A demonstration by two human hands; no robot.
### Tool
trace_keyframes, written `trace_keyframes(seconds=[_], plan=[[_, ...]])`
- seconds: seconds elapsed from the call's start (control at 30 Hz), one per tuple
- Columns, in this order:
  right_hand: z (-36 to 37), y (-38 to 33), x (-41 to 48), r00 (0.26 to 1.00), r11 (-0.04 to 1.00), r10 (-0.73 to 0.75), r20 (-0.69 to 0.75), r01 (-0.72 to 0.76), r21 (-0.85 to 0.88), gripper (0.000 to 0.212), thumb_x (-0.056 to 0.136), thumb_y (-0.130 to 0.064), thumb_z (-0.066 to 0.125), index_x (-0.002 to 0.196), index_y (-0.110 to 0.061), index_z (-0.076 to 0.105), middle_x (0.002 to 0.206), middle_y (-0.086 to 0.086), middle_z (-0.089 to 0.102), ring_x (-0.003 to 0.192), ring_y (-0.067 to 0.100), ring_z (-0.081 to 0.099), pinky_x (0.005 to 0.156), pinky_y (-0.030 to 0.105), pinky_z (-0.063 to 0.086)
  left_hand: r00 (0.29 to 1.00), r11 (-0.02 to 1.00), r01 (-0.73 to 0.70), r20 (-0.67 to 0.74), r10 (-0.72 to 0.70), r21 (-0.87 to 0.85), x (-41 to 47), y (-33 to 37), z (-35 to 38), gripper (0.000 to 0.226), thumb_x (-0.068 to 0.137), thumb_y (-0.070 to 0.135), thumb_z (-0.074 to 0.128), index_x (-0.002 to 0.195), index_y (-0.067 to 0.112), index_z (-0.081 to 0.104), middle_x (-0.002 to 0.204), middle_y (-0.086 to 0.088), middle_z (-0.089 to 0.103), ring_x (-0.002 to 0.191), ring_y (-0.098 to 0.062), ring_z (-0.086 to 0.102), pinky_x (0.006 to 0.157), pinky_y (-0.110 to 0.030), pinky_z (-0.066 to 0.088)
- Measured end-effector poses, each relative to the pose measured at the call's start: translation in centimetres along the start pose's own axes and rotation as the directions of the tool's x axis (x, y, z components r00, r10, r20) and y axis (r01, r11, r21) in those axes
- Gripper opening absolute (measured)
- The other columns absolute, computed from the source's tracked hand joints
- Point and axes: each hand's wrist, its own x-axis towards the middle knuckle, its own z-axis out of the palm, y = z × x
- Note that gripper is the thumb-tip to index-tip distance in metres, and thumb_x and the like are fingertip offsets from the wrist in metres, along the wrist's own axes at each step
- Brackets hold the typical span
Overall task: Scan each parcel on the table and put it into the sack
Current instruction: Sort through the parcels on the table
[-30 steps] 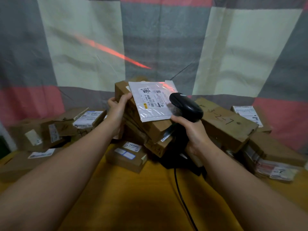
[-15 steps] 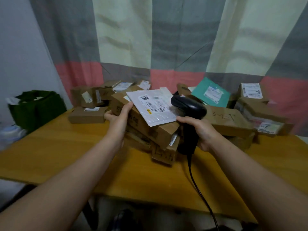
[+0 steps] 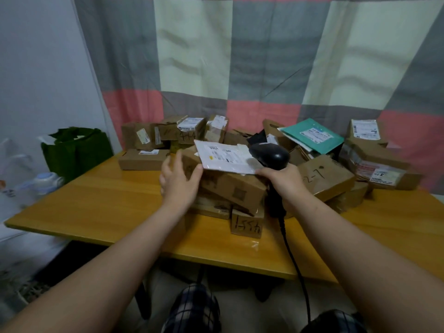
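Cardboard parcel (image 3: 233, 188): stiff, likely light; slippery white mailer (image 3: 225, 158) loose on top. Left hand (image 3: 179, 181) clasps its end, thumb over; right hand (image 3: 286, 179) curled round scanner (image 3: 270, 155) handle.

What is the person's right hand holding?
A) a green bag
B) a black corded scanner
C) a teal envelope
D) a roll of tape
B: the right hand grips the black scanner, its cord trailing down past the table; the left hand holds a cardboard box.
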Motion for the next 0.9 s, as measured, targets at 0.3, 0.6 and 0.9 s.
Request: trace_keyframes(seconds=[0.3,0.6,0.9], plan=[[-0.4,-0.9,-1.0,0.992,0.994,0.019,0.125,-0.005,-0.114,0.022,0.084,-0.018,0.072,0.104,-0.016,0.063,0.089,-0.002,0.062,0.081,0.009,0.056,0.062,0.023,0.040,0.957,0.983,-0.171,0.224,0.182,-0.070,-0.8,0.8,1.9,0.040,0.098,0.045,0.045,0.120,0.016,0.060,0.143,-0.009,0.038,0.134,-0.023,0.033,0.102,-0.028,0.026],[1.2,0.8,0.6,0.984,0.969,-0.158,0.084,0.171,-0.179,0.057,0.076,-0.019,0.079,0.127,-0.012,0.055,0.120,0.003,0.060,0.110,0.017,0.055,0.079,0.023,0.045,0.962,0.815,0.268,0.093,-0.258,-0.514,2.2,2.4,3.8,0.030,0.089,0.009,0.065,0.110,0.012,0.044,0.117,-0.011,0.057,0.081,-0.014,0.060,0.063,-0.020,0.050],[-0.2,-2.0,-5.0,0.925,0.921,-0.365,0.104,0.375,-0.105,0.028,0.082,-0.010,0.073,0.088,-0.032,0.057,0.083,-0.009,0.062,0.077,0.000,0.059,0.062,0.016,0.046,0.997,0.772,-0.032,0.033,0.068,-0.635,0.4,2.1,-4.5,0.017,0.094,0.011,0.058,0.109,0.007,0.064,0.097,-0.004,0.068,0.086,-0.018,0.063,0.069,-0.022,0.052]])
